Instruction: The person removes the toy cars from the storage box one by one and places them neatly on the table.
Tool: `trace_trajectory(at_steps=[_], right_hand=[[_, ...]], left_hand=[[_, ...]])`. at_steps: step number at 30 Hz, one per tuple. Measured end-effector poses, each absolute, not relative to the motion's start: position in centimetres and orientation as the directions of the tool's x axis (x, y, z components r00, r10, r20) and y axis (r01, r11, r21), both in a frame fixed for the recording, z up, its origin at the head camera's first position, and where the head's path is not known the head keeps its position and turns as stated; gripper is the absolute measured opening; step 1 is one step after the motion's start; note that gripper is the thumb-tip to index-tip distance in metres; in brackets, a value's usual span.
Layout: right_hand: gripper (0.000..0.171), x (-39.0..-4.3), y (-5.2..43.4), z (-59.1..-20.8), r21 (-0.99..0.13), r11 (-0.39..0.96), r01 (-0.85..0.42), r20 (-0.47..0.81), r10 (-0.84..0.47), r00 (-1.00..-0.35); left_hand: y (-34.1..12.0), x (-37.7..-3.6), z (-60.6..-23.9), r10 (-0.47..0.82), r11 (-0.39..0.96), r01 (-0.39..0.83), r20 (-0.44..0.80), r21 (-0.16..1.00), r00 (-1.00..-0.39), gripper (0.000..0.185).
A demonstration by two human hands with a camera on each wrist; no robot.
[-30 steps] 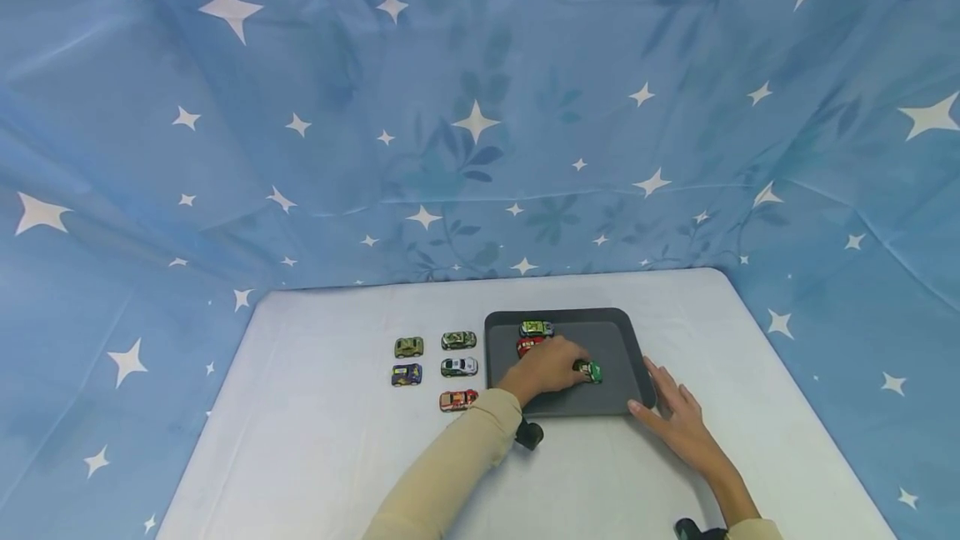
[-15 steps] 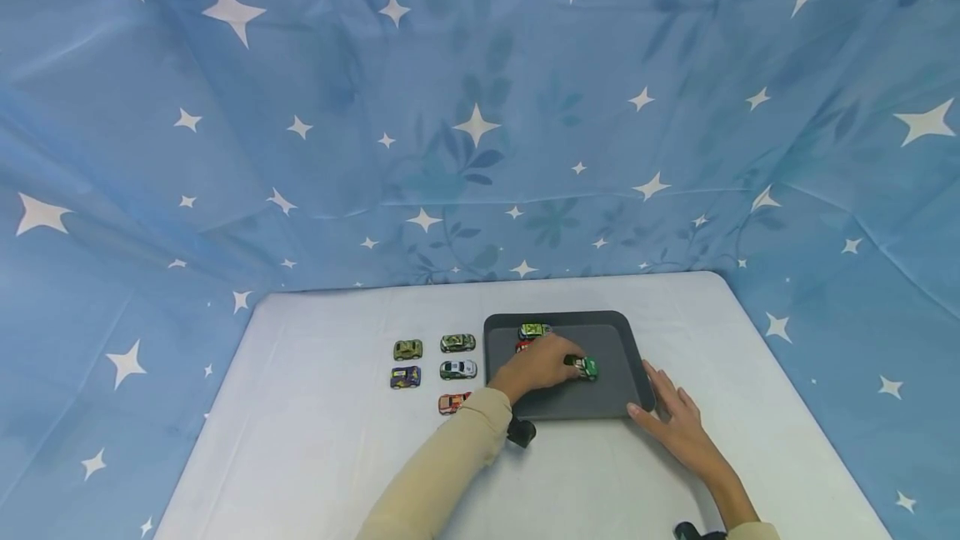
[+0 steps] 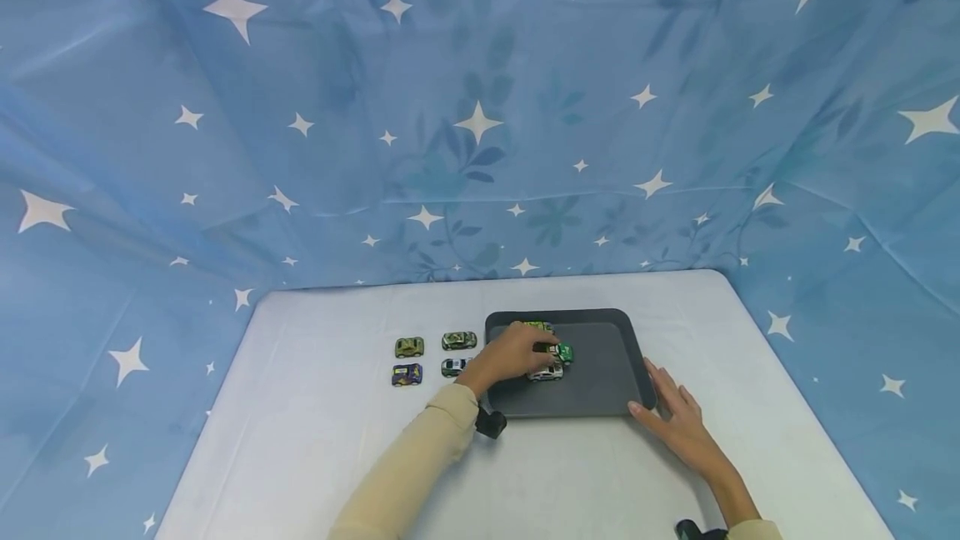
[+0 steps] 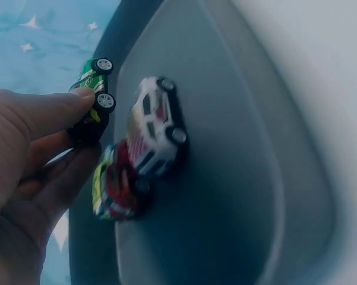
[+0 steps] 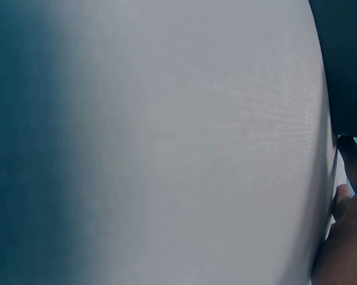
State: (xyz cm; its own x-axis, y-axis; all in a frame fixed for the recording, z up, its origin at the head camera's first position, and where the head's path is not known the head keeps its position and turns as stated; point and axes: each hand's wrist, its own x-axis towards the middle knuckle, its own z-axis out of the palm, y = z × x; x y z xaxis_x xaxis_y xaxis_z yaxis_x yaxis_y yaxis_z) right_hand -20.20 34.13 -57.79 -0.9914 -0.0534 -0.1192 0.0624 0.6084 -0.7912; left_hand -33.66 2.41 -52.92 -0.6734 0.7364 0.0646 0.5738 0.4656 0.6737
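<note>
My left hand [image 3: 513,350] pinches a green toy car [image 3: 565,353] between thumb and fingers over the dark grey tray [image 3: 600,407]. In the left wrist view the green car's white-spoked wheels face the camera, and it is held apart from the tray floor. A white toy car [image 4: 154,127] and a red toy car [image 4: 122,187] with yellow-green parts stand close together in the tray. At the tray's back a yellow-green car [image 3: 538,327] is partly covered by the hand. My right hand [image 3: 678,423] rests at the tray's right front corner, fingers extended along its side.
Left of the tray, on the white table [image 3: 322,440], stand an olive car [image 3: 409,347], a purple car [image 3: 407,374], a camouflage car [image 3: 459,340] and a white-and-black car [image 3: 454,367] partly behind the left arm. A blue starry cloth [image 3: 480,190] hangs behind the table.
My left hand has moved left across the tray with the green car. The white car in the tray has come into view; the orange-red car on the table is now hidden. My right hand stays put.
</note>
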Motion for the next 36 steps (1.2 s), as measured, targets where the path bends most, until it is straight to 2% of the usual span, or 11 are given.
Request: trace_trajectory(at_steps=[10, 27, 36], right_hand=[[0.092, -20.2, 34.1, -57.9, -0.798, 0.599, 0.068, -0.128, -0.059, -0.99], [0.092, -20.0, 34.2, -57.8, -0.79, 0.611, 0.049, -0.112, -0.066, -0.991], [0.093, -20.2, 34.0, -57.7, -0.787, 0.614, 0.052, -0.115, -0.063, -0.991]], left_hand=[[-1.4, -33.2, -51.5, 0.661, 0.506, 0.467, 0.021, 0.725, -0.75, 0.035], [-9.0, -32.1, -51.1, 0.583, 0.537, 0.409, 0.026, 0.738, -0.812, 0.035], [-13.1, -30.9, -50.7, 0.514, 0.605, 0.38, 0.02, 0.7, -0.857, 0.035]])
